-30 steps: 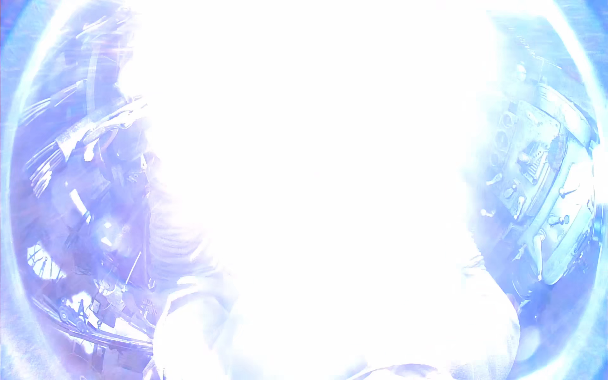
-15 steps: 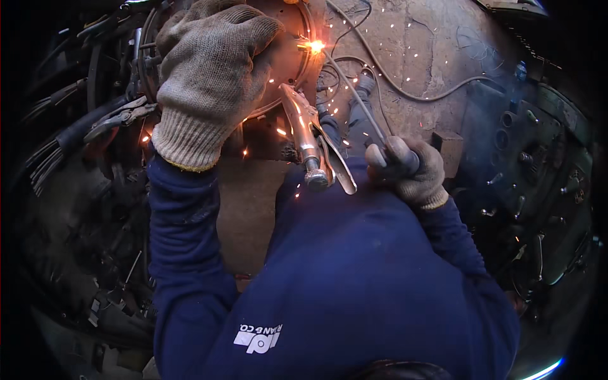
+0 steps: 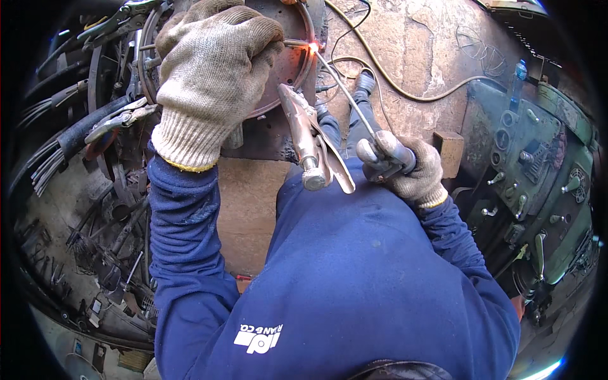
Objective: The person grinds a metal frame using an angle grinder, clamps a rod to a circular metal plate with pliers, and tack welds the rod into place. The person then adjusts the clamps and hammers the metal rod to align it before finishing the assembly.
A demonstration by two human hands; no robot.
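Since the earlier frame, the flying sparks and the bright flare are gone, and the tip of your rod (image 3: 347,96) has shifted a little to the left; both your hands are almost in the same place.

At the meeting of the bar (image 3: 296,44) and the metal ring (image 3: 310,28), one small spot (image 3: 313,48) glows orange. I judge that the welding of this joint is begun, because the metal is hot there. If the joint is already complete, I cannot tell: the glow covers it, and the ring goes out of the picture at the top. It seems that at least the checking of this spot is left.

Your left hand (image 3: 218,82) is above the ring, with its back toward the camera; the fingers curl down and grasp the bar, although their tips are hidden. The left forearm comes almost straight up. Your right hand (image 3: 408,166) is lower, just in front of your body, and it is closed around the near end of the rod, which leans up and left until the glowing spot. Between your hands, the locking pliers (image 3: 299,126) stand at the edge of the metal plate (image 3: 259,145), touched by neither hand.
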